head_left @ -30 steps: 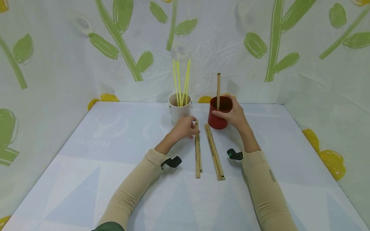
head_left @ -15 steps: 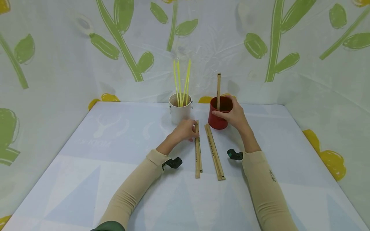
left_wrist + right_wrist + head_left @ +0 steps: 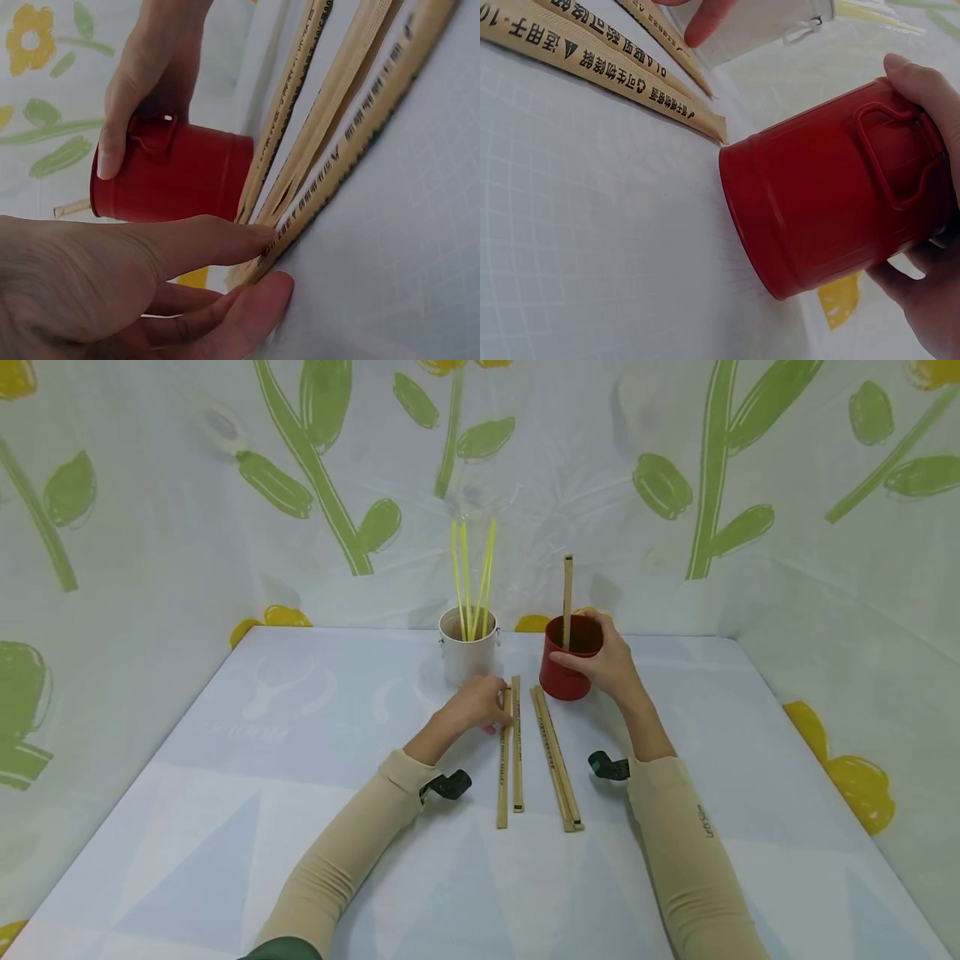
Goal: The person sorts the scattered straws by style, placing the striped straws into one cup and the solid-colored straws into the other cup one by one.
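Note:
With thumb and fingers my left hand (image 3: 474, 703) pinches the far end of a brown paper-wrapped straw (image 3: 503, 777), which lies lengthwise toward me. In the left wrist view, printed lettering runs along this wrapped straw (image 3: 334, 169). Just right of it lies a second wrapped straw (image 3: 517, 760). My right hand (image 3: 613, 662) grips a small red metal bucket (image 3: 561, 680) around its rim, the thumb on the near side. One wrapped straw (image 3: 567, 597) stands upright inside. A wire handle (image 3: 889, 161) shows on the bucket's side in the right wrist view.
A white bucket (image 3: 468, 664) holding several thin yellow sticks (image 3: 465, 577) stands left of the red one, behind my left hand. More wrapped straws (image 3: 557, 760) lie side by side between my arms. A white printed curtain (image 3: 540, 485) rises behind the table's back edge.
My left fingers have closed on the left wrapped straw and drawn it slightly left and nearer, leaving a gap to its neighbour. My right hand and the red bucket stay put.

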### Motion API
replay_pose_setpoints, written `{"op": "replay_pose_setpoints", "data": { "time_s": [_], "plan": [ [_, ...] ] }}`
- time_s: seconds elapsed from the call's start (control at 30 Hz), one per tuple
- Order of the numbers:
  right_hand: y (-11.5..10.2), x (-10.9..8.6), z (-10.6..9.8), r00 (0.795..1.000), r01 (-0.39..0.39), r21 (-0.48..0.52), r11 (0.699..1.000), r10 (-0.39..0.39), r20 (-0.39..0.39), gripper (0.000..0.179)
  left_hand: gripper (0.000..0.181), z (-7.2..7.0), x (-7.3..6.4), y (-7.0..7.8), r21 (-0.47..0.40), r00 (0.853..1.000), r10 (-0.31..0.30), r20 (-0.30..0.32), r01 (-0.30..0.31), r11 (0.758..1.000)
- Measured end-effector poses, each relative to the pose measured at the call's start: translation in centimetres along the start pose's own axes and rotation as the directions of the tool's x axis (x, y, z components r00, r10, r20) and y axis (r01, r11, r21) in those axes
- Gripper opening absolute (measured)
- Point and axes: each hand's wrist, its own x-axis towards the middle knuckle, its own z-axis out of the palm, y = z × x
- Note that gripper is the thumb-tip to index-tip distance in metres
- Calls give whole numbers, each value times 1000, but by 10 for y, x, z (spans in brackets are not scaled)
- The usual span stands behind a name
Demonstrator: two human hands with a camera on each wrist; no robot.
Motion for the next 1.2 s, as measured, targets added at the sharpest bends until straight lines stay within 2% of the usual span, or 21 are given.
{"op": "replay_pose_setpoints", "data": {
  "time_s": [0.2, 0.57, 0.77, 0.93, 1.07, 1.2],
  "plan": [
    [0, -1, 1, 1000, 1, 5, 1000, -1, 3, 96, 51, -2, -1, 0, -12, 999, -39, 29, 40, 999],
    [-1, -1, 1, 1000, 6, 7, 1000, -6, 0, 95, 43, -5, -4, -2, -5, 1000, -11, 19, 11, 1000],
    [-1, -1, 1, 1000, 12, 3, 1000, -12, -3, 94, 42, -6, -6, -3, 40, 1000, -5, 8, 5, 999],
    [-1, -1, 1, 1000, 10, 2, 1000, -10, -3, 93, 27, -7, -8, -2, 104, 1000, -2, -1, 2, 995],
    [-1, -1, 1, 1000, 2, 9, 1000, -2, -4, 94, 14, -8, -9, -1, 99, 1000, -19, 8, 18, 995],
    [-1, 0, 1, 1000, -4, 2, 1000, 4, -5, 94, 12, -8, -9, -1, 97, 999, -33, 13, 32, 995]
  ]
}}
